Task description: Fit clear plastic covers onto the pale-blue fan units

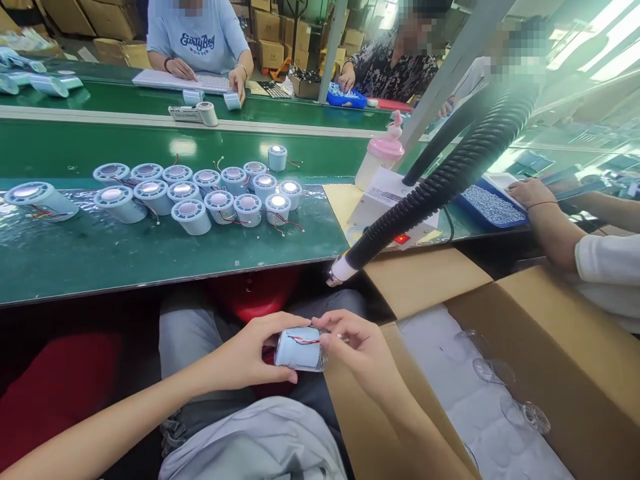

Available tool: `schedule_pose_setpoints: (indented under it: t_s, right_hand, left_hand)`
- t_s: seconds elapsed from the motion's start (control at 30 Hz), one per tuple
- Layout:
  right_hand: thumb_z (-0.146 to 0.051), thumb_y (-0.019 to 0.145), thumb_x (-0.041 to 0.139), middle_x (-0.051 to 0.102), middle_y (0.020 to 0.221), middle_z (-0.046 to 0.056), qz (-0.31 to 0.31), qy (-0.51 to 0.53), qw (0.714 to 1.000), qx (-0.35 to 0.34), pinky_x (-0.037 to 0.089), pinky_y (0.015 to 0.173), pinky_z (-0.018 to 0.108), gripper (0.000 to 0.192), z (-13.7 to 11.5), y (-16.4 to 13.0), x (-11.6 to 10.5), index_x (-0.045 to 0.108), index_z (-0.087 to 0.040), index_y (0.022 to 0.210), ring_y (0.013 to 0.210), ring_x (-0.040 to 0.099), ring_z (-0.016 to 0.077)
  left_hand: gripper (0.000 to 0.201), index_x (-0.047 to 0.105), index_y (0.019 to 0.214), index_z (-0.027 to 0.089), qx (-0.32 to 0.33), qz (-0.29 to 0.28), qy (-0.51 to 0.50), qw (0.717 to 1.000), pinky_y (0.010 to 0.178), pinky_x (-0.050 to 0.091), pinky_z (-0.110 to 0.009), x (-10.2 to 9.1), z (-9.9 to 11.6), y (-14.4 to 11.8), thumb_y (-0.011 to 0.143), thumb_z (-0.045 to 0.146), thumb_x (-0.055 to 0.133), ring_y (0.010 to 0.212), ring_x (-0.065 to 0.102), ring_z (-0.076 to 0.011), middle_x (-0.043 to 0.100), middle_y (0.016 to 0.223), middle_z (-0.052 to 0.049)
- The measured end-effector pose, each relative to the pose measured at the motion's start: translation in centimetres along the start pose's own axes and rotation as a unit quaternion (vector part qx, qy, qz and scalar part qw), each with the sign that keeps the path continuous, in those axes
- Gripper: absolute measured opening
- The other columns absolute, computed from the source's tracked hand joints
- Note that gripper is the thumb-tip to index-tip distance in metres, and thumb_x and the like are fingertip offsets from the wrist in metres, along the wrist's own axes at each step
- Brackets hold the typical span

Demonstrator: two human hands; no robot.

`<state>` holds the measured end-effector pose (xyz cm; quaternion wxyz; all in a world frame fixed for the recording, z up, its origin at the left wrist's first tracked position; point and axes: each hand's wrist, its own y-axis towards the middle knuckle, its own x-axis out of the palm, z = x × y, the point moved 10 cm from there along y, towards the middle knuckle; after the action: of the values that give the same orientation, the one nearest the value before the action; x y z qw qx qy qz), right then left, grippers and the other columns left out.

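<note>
Above my lap, my left hand (255,357) is wrapped round a light-blue cylindrical housing (297,350), which lies on its side with its end towards the right. A clear plastic part seems to cover that right end. Red, white and dark wires run along the housing. The fingers of my right hand (355,347) pinch at the wires by that end; a small white tip shows between them. On the bench ahead stand several similar light-blue housings (191,218) with round silvery tops and loose coloured wires.
A black flexible hose (430,187) with a metal nozzle reaches down from the right, ahead of my right hand. An open cardboard box (540,353) at the right holds clear round parts. A white box with a red switch (401,239) sits on the bench (125,260). Co-workers sit opposite and right.
</note>
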<state>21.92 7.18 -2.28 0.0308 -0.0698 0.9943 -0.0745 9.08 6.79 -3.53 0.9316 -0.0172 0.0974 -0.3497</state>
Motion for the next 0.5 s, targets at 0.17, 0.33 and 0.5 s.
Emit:
schedule_pose_setpoints:
  t_s: [0.17, 0.33, 0.5]
  right_hand:
    - [-0.038, 0.074, 0.071, 0.068, 0.110, 0.009, -0.052, 0.044, 0.997, -0.029, 0.052, 0.083, 0.037, 0.016, -0.1, -0.1, 0.1, 0.073, -0.023, 0.073, 0.105, 0.062, 0.0263]
    - [-0.017, 0.071, 0.075, 0.057, 0.132, 0.010, -0.102, -0.206, 0.955, -0.187, 0.044, 0.102, 0.041, 0.043, -1.8, -1.8, 1.3, 0.065, -0.027, 0.112, 0.121, 0.053, 0.0256]
    - [-0.019, 0.067, 0.079, 0.062, 0.125, 0.009, -0.087, -0.202, 0.953, -0.207, 0.050, 0.096, 0.035, 0.047, -1.9, -2.3, 1.1, 0.060, -0.024, 0.109, 0.114, 0.059, 0.0238]
  left_hand:
    - [0.059, 0.052, 0.123, 0.024, -0.075, 0.013, -0.191, 0.979, 0.090, 0.050, -0.036, 0.4, -1.3, -0.3, 0.070, 0.021, 0.077, 0.106, 0.060, -0.0225, 0.056, 0.126, -0.008]
    - [0.056, 0.051, 0.121, 0.024, -0.096, 0.011, -0.299, 0.949, 0.064, 0.055, -0.028, 0.8, -2.0, -0.3, 0.071, 0.031, 0.076, 0.085, 0.062, -0.0188, 0.060, 0.111, -0.006]
    - [0.065, 0.049, 0.127, 0.028, -0.083, -0.014, -0.249, 0.965, 0.069, 0.054, -0.028, 0.8, -1.3, -0.7, 0.069, 0.032, 0.078, 0.094, 0.063, -0.0222, 0.056, 0.123, -0.008]
